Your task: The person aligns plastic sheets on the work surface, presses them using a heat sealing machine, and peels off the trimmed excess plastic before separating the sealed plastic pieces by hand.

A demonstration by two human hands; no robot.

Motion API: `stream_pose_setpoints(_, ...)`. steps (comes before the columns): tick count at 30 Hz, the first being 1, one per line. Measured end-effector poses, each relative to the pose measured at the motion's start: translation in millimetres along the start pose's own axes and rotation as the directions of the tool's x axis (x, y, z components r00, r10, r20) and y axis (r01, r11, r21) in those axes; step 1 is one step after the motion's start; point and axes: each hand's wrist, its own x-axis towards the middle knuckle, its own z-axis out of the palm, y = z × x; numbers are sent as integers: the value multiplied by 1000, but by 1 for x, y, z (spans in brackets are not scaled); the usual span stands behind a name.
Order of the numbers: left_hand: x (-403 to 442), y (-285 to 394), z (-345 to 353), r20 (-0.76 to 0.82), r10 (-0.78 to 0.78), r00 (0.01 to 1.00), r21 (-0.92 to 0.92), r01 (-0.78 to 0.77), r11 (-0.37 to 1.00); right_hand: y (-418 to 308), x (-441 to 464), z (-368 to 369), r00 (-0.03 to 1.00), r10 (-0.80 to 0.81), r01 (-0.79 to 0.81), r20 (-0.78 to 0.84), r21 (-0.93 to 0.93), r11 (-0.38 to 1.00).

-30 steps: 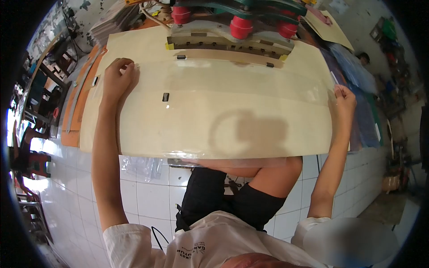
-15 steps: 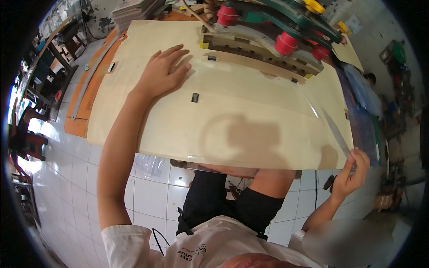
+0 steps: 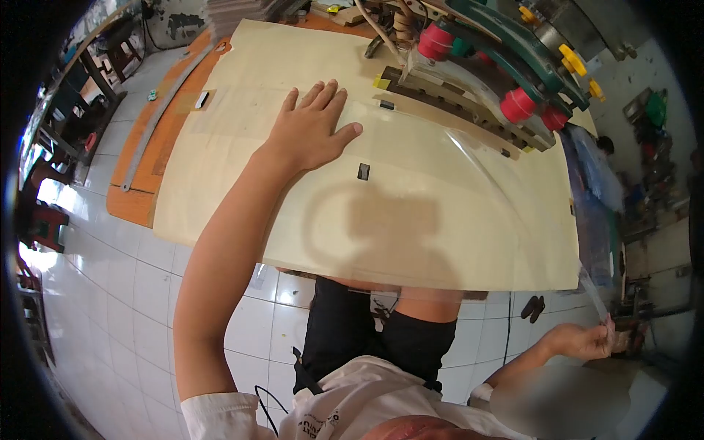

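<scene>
A large cream sheet (image 3: 411,249) covers the work surface, with small dark pieces on it, one near its middle (image 3: 364,171). My left hand (image 3: 314,132) lies flat on the sheet, fingers spread, left of that piece. Off the sheet's lower right corner, my right hand (image 3: 587,340) pinches a clear plastic film (image 3: 592,290). The film stretches up and left over the sheet, and a bright fold (image 3: 477,165) shows in it.
A green machine (image 3: 506,59) with red knobs and a slotted metal bar (image 3: 469,110) stands at the back right. A metal ruler (image 3: 158,117) lies on the orange board (image 3: 132,198) at left. Stacked sheets (image 3: 246,13) sit behind.
My left hand has moved right and opened flat on the sheet. My right hand has moved down and outward past the corner, drawing the film with it. The view has turned.
</scene>
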Motion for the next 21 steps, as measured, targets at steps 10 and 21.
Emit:
stream_pose_setpoints(10, 0, 0, -1, 12, -9, 1000, -5, 10, 1000, 15, 9, -8, 978, 185, -182, -99, 47, 982)
stream_pose_setpoints(21, 1, 2, -5, 6, 12, 1000, -11, -12, 1000, 58, -2, -14, 884, 443, -433, -148, 96, 896)
